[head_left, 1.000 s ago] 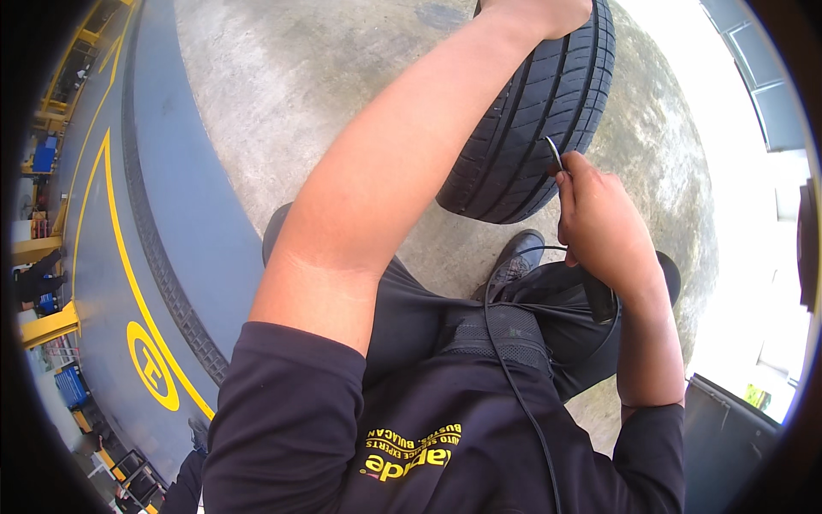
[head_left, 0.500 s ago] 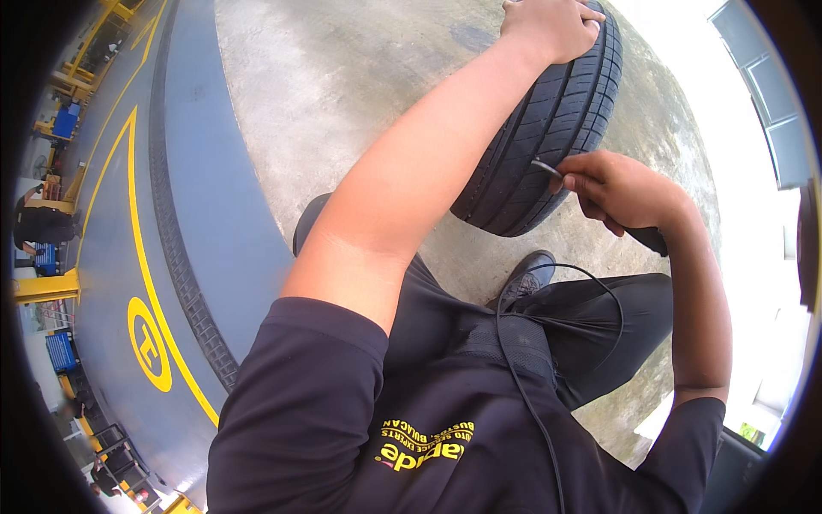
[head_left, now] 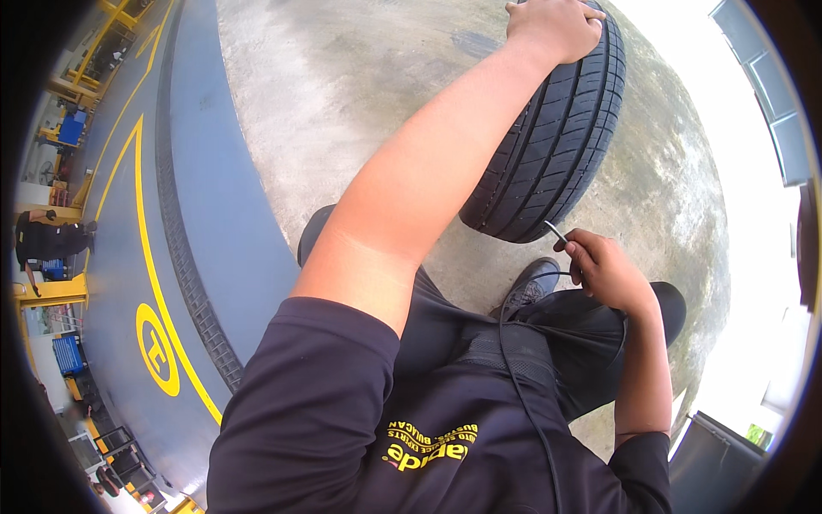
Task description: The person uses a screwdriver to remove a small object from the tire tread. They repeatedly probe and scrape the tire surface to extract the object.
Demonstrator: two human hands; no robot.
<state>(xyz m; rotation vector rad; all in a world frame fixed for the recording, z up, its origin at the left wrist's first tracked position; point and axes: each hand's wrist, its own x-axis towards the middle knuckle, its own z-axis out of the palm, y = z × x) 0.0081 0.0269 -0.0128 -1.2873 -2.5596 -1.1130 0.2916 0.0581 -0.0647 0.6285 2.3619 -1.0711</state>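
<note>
A black car tire (head_left: 552,146) stands upright on the concrete in front of me, its grooved tread towards me. My left hand (head_left: 555,27) is closed over the top of the tire, fingers bent across the tread. Between the thumb and fingers of my right hand (head_left: 604,267) is a thin metal rod tool (head_left: 556,231). Its tip points up and left, close to the lower edge of the tread; whether it touches the rubber I cannot tell. The rest of the tool is hidden in my palm.
A thin black cable (head_left: 522,385) runs down my shirt and loops near my right hand. My shoe (head_left: 529,291) is just below the tire. A blue-grey floor strip (head_left: 201,154) with yellow lines lies to the left. Another person (head_left: 51,240) stands at the far left among workshop equipment.
My right hand has drawn back from the tread, down towards my knee, with the tool still in it. My left hand stays on top of the tire.
</note>
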